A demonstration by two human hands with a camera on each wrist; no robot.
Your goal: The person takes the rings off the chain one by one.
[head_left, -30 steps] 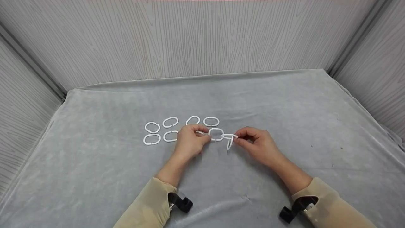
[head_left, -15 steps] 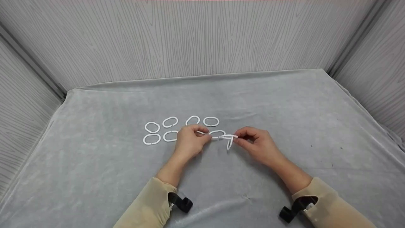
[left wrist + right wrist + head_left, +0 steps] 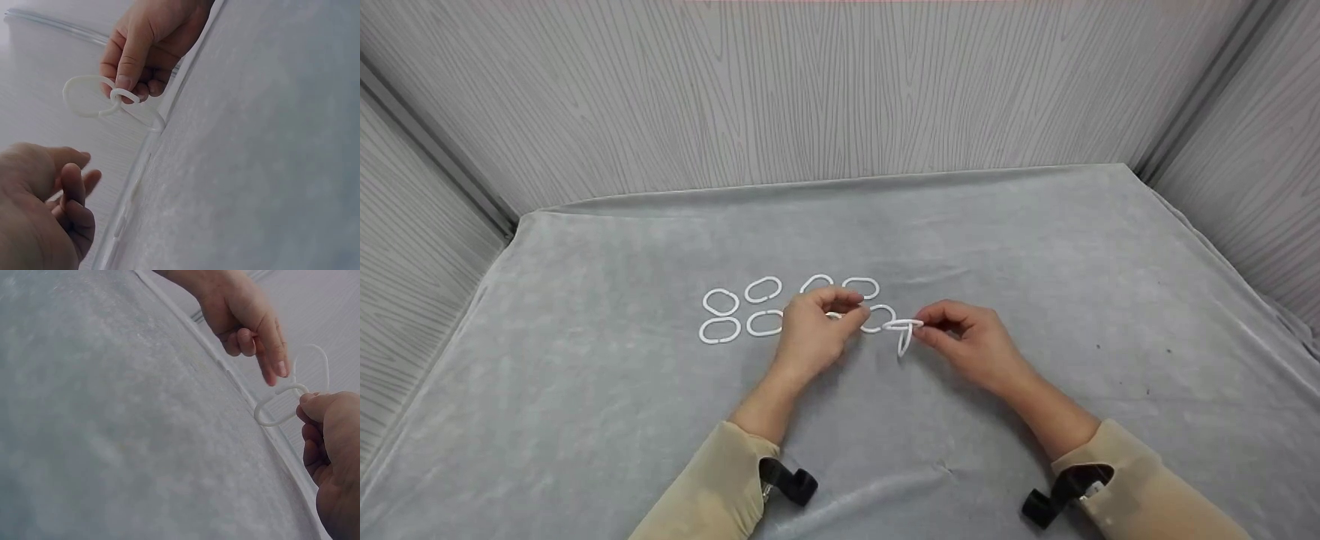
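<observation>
My right hand (image 3: pixel 971 341) pinches a white plastic chain link (image 3: pixel 901 324) between thumb and fingertips above the cloth. Hooked through it, a second white link (image 3: pixel 89 97) sticks out toward the left hand, and a third link (image 3: pixel 264 417) hangs below. My left hand (image 3: pixel 814 330) stands just left of the joined links with thumb and forefinger parted. In the left wrist view a gap separates its fingers from the links. Part of the pinched link is covered by the right fingertips.
Several loose white links lie in two rows on the grey cloth (image 3: pixel 607 360), among them a link (image 3: pixel 703 330) at the left end. My left hand partly covers some of them. Grey wood-grain panels (image 3: pixel 810 90) enclose the back and sides.
The left fingers have let go of the left-hand link and lifted slightly. That link tilted flatter, then swung back up. The right hand holds its place.
</observation>
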